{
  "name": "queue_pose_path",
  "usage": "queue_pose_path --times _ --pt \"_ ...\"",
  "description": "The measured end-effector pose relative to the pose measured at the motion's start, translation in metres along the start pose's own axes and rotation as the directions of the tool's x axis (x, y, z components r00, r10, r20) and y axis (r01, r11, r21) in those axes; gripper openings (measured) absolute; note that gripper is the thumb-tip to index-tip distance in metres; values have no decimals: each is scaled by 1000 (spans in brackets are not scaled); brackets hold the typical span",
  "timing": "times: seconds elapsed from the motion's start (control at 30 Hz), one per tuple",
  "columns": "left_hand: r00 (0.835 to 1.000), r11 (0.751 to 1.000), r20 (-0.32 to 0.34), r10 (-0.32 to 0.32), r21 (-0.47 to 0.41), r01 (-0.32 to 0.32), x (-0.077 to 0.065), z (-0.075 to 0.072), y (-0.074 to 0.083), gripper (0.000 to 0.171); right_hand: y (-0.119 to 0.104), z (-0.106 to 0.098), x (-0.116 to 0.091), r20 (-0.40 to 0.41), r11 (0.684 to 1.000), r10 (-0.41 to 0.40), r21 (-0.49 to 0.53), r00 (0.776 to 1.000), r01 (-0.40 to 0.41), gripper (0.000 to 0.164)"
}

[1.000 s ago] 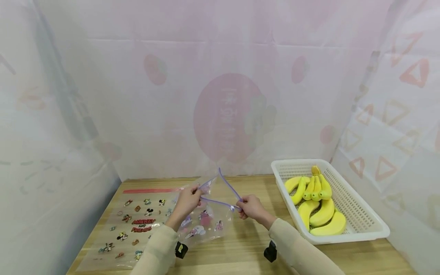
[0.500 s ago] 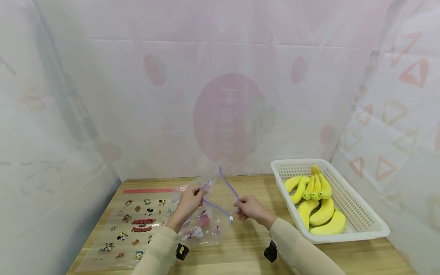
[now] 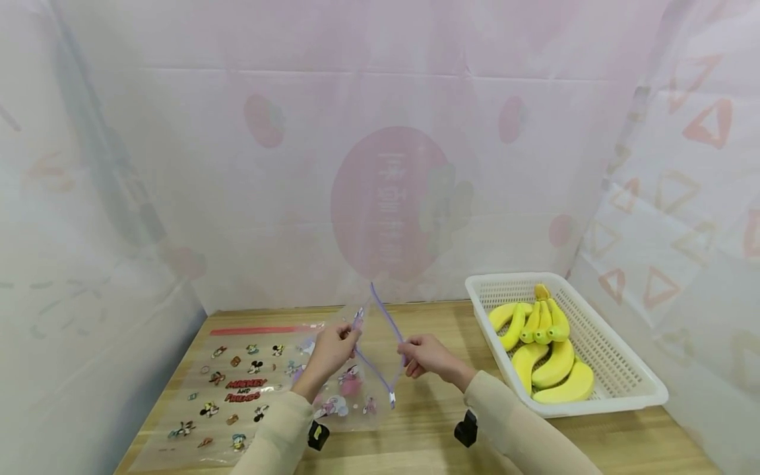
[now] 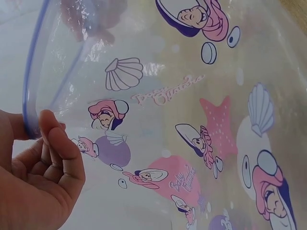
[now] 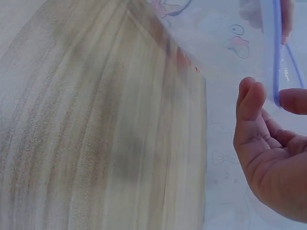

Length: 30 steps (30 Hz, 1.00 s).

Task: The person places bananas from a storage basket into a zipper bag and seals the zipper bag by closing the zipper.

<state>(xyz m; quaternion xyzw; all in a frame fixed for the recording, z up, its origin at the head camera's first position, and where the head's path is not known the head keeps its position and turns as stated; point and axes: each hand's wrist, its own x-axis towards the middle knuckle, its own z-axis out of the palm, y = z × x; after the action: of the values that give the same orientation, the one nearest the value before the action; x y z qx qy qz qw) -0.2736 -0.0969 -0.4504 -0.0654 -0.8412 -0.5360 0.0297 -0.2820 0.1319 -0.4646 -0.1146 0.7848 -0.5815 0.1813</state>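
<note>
Between both hands a clear zip bag with pink and purple cartoon prints hangs with its mouth spread apart. My left hand pinches one purple-edged side of the mouth; in the left wrist view the thumb and fingers grip that rim. The opposite rim is pinched by my right hand, its thumb and finger on the purple strip in the right wrist view. A white slider sits at the near corner of the mouth.
A second clear bag with a red strip and Mickey print lies flat on the wooden table at left. At right stands a white perforated basket holding several yellow bananas. Printed cloth walls surround the table.
The two rims have come slightly closer together as my right hand shifted left. The white slider corner has dropped lower and nearer. The basket and flat bag stay in place.
</note>
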Motion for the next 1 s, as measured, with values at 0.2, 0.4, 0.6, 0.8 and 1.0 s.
queue_pose_path --times 0.2,0.4,0.6,0.8,1.0 --pt "1000 1000 -11 15 4 -15 2 1 0 28 -7 -3 0 15 1000 23 12 1000 -23 27" --pt "999 999 -19 28 16 -28 1 3 3 28 -11 -7 -1 1 999 39 -15 999 -39 26" --pt "1000 1000 -15 8 12 -8 1 3 3 28 -25 -20 -3 -33 998 68 12 997 -68 28" --pt "1000 1000 -7 13 0 -13 0 3 1 27 -39 -41 -6 -65 987 115 116 991 -107 35" --pt "1000 1000 -1 7 -5 -7 0 4 2 28 -51 -75 -8 -71 978 140 163 988 -127 41"
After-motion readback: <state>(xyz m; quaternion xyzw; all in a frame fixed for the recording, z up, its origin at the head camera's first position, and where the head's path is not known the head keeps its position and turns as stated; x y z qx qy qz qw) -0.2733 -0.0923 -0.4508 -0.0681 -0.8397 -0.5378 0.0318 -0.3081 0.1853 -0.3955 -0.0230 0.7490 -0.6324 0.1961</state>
